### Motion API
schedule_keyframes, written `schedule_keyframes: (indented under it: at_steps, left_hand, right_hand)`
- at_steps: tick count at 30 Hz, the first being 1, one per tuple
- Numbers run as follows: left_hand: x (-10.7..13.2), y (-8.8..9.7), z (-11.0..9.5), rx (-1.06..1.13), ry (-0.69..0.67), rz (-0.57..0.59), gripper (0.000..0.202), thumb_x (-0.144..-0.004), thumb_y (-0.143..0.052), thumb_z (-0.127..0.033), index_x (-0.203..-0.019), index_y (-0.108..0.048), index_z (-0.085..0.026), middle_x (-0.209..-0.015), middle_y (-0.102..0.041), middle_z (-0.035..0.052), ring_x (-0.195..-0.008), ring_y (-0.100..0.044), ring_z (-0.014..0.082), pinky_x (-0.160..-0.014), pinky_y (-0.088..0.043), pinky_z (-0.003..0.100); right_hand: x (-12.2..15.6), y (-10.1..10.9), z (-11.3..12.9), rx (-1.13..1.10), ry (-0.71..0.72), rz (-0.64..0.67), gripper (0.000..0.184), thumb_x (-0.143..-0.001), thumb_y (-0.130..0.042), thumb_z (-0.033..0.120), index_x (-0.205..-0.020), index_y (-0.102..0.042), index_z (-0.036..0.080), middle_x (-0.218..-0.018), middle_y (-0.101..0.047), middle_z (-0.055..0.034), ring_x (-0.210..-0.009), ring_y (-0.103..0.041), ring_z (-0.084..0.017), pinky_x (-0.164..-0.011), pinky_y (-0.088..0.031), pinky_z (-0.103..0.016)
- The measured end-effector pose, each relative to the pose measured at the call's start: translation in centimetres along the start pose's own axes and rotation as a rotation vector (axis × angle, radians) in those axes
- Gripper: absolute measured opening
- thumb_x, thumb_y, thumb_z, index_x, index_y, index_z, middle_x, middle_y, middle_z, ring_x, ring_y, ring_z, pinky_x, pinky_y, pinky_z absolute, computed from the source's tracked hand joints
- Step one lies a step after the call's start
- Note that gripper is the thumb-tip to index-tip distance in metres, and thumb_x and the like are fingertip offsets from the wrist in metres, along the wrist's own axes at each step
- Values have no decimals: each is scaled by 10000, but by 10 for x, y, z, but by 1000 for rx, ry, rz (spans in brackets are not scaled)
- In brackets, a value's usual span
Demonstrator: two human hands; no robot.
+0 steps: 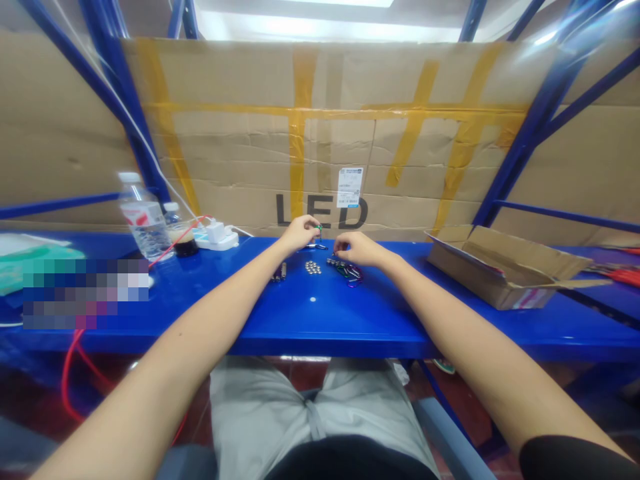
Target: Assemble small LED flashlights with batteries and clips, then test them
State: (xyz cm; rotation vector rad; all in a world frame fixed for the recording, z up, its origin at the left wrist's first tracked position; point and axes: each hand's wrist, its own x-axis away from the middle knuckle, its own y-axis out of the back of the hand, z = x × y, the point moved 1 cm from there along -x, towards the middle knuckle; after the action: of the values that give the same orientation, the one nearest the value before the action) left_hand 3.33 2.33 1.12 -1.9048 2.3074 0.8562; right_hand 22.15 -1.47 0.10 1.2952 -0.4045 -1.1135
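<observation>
Raised slightly over the far part of the blue table, my left hand (301, 233) pinches a small green carabiner (319, 228), mostly covered by the fingers. My right hand (356, 249) has its fingertips pressed together low over a row of small metal pieces (334, 261); whatever is in them is too small to make out. Beside that row lies a bunch of coloured carabiners (350, 273), purple and green among them. Between my hands rests a cluster of small silver rings (313, 268). Dark metal cylinders (283, 271) lie near my left forearm, and a shiny metal piece (316, 247) lies behind the rings.
An open cardboard box (493, 277) stands right on the blue table (320, 320). At left are a water bottle (145, 220), a smaller bottle with dark liquid (181, 233), a white power strip (217, 237) and a red cable (70, 373). A taped cardboard wall (240, 160) closes the back.
</observation>
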Motion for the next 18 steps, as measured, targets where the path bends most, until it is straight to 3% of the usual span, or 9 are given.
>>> schedule_keyframes:
  at_steps: [5,10,13,18]
  left_hand:
    - [3,0,-4,36,37,0,142,-837,-588,-19,-918,-625,-129,-731,-636,23,-598,-576,108,-583,-428,253]
    - [1,0,0,62,57,11,150,-807,-629,-26,-914,-636,-131,-703,-645,14,-560,-581,104,-570,-420,258]
    - [-2,0,5,97,38,34,156,-785,-678,-39,-908,-635,-125,-655,-636,11,-550,-575,109,-553,-398,260]
    - [-3,1,6,112,-3,69,190,-722,-757,-60,-853,-636,-123,-659,-630,-2,-572,-568,99,-589,-427,264]
  right_hand:
    - [2,-6,2,24,40,174,156,-738,-621,74,-799,-734,164,-842,-730,-56,-752,-628,-172,-717,-450,-267]
    - [3,-8,7,88,71,205,217,-698,-636,52,-826,-759,178,-882,-735,-72,-795,-636,-197,-744,-457,-280]
    - [1,-6,5,95,73,82,218,-696,-613,52,-832,-741,163,-866,-725,-81,-795,-623,-206,-731,-453,-289]
    - [-5,-4,-3,-123,-65,-297,188,-790,-561,121,-935,-680,139,-900,-722,-82,-806,-628,-196,-750,-472,-309]
